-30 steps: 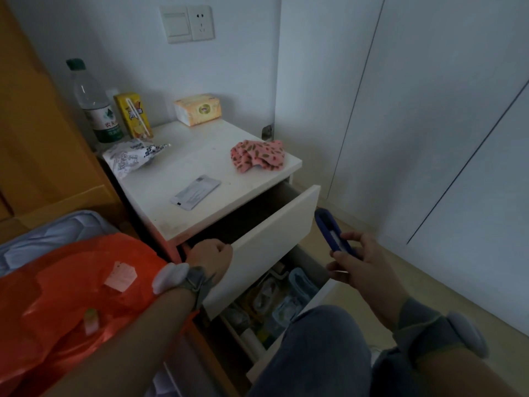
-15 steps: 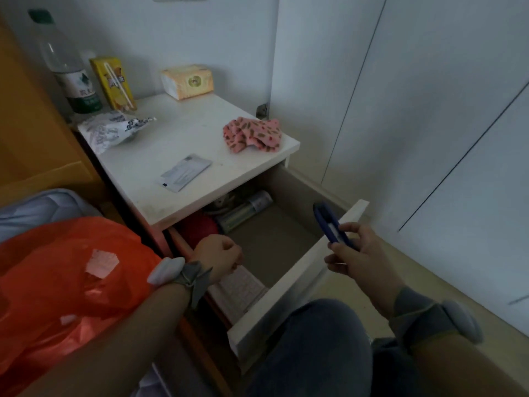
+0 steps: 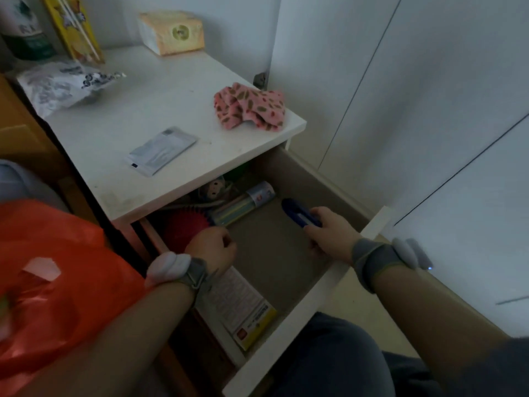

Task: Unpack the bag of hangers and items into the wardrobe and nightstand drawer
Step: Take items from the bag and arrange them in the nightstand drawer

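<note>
The fingers point(image 3: 313, 228) of the right hand point(image 3: 333, 234) are curled round one end of a small blue item point(image 3: 297, 214), whose free end sticks out ahead of them. What the item is, I cannot tell. A second ago those fingers held it in the air outside the drawer point(image 3: 315, 305), which was only partly out. Half a second ago they were level with its front panel. Now the drawer is pulled far out and the fingers have crossed the panel, so the item hangs low over the bare drawer floor, just short of a clear tube point(image 3: 246, 204) lying beyond them.

The left hand point(image 3: 211, 247), which did the pulling, has let go of the panel. It sits to the left of the fingers, curled into a fist with nothing showing in it, over a red ridged thing point(image 3: 183, 227) and a printed box point(image 3: 246, 305).

The item is not yet set down, but in my judgement the placing step is almost done: the floor under the fingers is free, and they need only lower and loosen. The orange bag point(image 3: 57, 267) lies well to the left, on the bed side, and looks to be the next stop. The wardrobe point(image 3: 400, 110), to the right of the fingers, is closed. Behind them, the counter point(image 3: 171, 110) carries a pink cloth point(image 3: 249, 108).
</note>
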`<state>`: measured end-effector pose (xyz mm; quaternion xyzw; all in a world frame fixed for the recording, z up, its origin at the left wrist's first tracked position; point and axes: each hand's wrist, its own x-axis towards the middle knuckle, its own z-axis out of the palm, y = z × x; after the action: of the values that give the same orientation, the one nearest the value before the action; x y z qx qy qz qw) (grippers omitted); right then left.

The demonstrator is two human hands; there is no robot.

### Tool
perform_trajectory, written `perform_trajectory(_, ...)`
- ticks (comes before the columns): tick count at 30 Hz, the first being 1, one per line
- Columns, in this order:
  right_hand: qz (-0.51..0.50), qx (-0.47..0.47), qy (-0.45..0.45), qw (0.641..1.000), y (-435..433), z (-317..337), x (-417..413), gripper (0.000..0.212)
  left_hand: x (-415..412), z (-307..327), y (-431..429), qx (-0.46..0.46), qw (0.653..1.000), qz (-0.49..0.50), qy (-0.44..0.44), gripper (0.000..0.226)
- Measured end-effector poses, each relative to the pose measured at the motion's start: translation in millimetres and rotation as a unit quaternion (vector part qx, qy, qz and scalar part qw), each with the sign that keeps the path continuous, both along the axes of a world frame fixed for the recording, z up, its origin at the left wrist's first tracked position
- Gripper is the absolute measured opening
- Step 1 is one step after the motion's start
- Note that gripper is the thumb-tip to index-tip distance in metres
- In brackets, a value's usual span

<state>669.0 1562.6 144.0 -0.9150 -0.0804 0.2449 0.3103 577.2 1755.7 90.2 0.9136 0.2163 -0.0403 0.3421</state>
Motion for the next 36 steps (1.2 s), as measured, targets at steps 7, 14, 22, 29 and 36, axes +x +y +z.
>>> perform_trajectory(7,0.040,-0.150,0.028,0.987,17.4,-47.4,48.3,0.033,-1.8,-6.5,-2.9,-0.045,0.999,0.006,-0.012,0.016)
perform_trajectory(14,0.028,-0.195,-0.001,0.980,28.5,-75.3,85.2,0.036,-0.2,-8.6,-4.0,-0.075,0.997,0.001,-0.019,0.012)
perform_trajectory(22,0.081,-0.318,-0.094,0.940,25.8,-99.2,83.9,0.034,-1.8,-6.9,-4.3,-0.082,0.997,-0.004,-0.013,0.012)
perform_trajectory(29,0.172,-0.348,-0.039,0.921,35.0,-102.6,75.2,0.026,-1.8,-5.0,-5.1,-0.091,0.996,0.004,-0.018,0.013)
perform_trajectory(36,0.181,-0.265,0.011,0.947,40.6,-99.8,69.2,0.054,-2.2,-6.1,-4.3,-0.093,0.996,0.003,-0.012,0.012)
